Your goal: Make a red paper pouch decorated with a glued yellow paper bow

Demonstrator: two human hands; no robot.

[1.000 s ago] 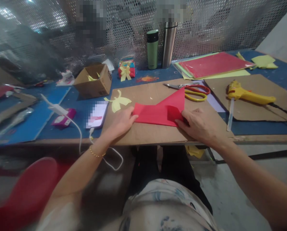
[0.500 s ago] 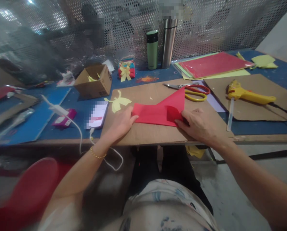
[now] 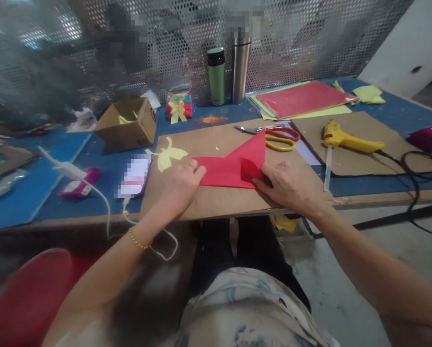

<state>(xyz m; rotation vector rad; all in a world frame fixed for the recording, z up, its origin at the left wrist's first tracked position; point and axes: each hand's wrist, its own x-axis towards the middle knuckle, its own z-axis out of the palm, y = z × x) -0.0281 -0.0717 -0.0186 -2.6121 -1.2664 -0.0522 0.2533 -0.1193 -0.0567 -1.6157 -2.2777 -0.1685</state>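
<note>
A folded sheet of red paper (image 3: pixel 223 171) lies on a cardboard sheet (image 3: pixel 216 202) near the table's front edge, its right part rising to a point. My left hand (image 3: pixel 185 180) is closed on its left end, fingers bent over the paper. My right hand (image 3: pixel 283 185) grips the right end between thumb and fingers. Just behind the right end are scissors (image 3: pixel 283 143) with red and yellow handles, partly covered by the paper. A pale yellow paper bow (image 3: pixel 168 154) lies close to my left hand.
On the right, a yellow glue gun (image 3: pixel 353 138) rests on another cardboard piece. A phone (image 3: pixel 133 176) with a white cable and a small cardboard box (image 3: pixel 127 123) are on the left. A green tumbler (image 3: pixel 216 79) and steel flask (image 3: pixel 240 72) stand at the back beside coloured sheets (image 3: pixel 306 99).
The camera has turned slightly right, so the scene shifts left. My left hand has moved a little further over the red paper's left end; my right hand keeps its grip.
</note>
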